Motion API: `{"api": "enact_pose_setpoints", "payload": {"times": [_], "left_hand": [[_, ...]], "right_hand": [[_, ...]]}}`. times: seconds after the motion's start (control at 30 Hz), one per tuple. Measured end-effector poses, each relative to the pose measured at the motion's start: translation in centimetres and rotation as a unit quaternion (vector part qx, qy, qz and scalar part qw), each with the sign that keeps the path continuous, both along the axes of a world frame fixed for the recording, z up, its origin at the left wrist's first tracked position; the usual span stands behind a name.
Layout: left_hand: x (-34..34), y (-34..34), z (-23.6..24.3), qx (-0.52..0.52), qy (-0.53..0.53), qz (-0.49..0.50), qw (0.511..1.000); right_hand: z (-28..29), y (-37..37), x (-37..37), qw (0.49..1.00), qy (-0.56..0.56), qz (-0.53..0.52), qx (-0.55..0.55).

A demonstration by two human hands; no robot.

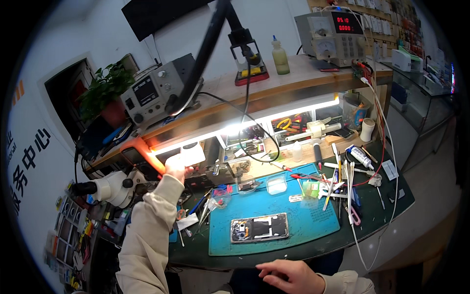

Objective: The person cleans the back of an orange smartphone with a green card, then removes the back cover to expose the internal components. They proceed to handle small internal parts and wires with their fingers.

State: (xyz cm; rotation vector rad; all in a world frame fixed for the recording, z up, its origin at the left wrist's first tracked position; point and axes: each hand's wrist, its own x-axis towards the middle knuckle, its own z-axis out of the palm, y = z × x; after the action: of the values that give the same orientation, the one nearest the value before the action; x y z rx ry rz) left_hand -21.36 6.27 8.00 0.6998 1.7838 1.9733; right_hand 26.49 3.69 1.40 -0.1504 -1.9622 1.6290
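My left hand (176,167) is stretched out to the back left, below the lit shelf. Its fingers are closed at the lower left edge of a flat white panel (194,154) with rounded corners. Over the near edge of the bench, my right hand (291,277) hovers with its fingers loosely stretched out and holds nothing. An opened phone (259,228) lies on the blue work mat (306,230), its inner parts showing. Behind it stand a small clear tray (276,184) and a clear round dish (221,198).
A microscope (110,190) stands at the left. Tweezers, swabs and a white tube (361,158) crowd the right side. Cables hang across the bench and down its right edge. On the upper shelf are a power supply (330,36), a bottle (280,58) and another bench unit (156,90).
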Motion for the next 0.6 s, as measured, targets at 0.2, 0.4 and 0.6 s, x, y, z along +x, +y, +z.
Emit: {"api": "enact_pose_setpoints", "payload": {"times": [0.2,0.4,0.6], "left_hand": [[-11.2,4.5,-0.9,-0.392,0.28,0.14,0.865],[-11.1,4.5,-1.9,-0.422,0.466,0.165,0.76],[-3.9,3.2,-0.8,-0.405,0.599,0.132,0.678]], "right_hand": [[-0.3,2.0,2.3,0.999,-0.017,-0.015,0.04],[1.3,2.4,3.8,0.994,-0.055,-0.059,0.076],[4.9,5.8,2.4,0.929,-0.163,-0.142,0.301]]}}
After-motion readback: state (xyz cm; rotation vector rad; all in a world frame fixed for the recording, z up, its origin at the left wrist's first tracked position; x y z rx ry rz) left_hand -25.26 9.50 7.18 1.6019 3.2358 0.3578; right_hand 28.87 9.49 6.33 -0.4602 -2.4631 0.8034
